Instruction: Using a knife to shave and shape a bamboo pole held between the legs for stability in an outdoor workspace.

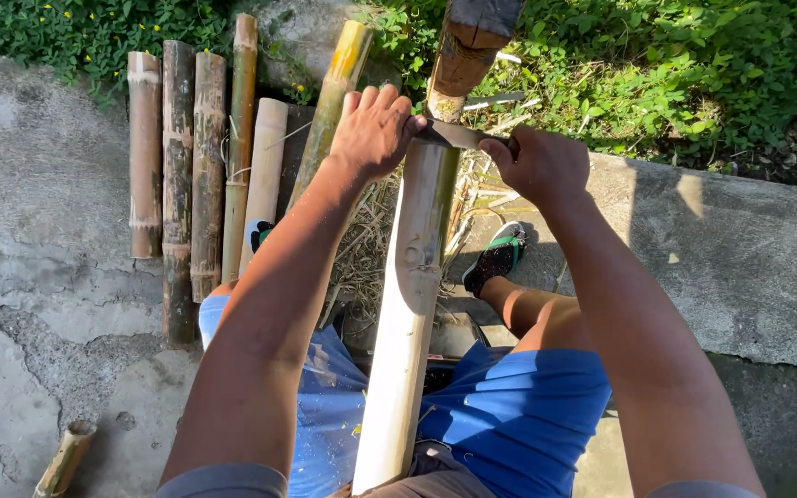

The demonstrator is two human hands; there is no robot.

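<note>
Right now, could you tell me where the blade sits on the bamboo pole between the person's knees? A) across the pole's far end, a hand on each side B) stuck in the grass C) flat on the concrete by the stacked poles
A: the blade lies across the pole, right hand gripping the handle, left hand at the tip.

A long bamboo pole (410, 304) lies between the person's knees and points away from them. Its near part looks pale and smooth — the skin is scraped off — and its far part is green. A knife blade (457, 136) lies flat across the far part, grey and thin, with one end at each hand.
</note>
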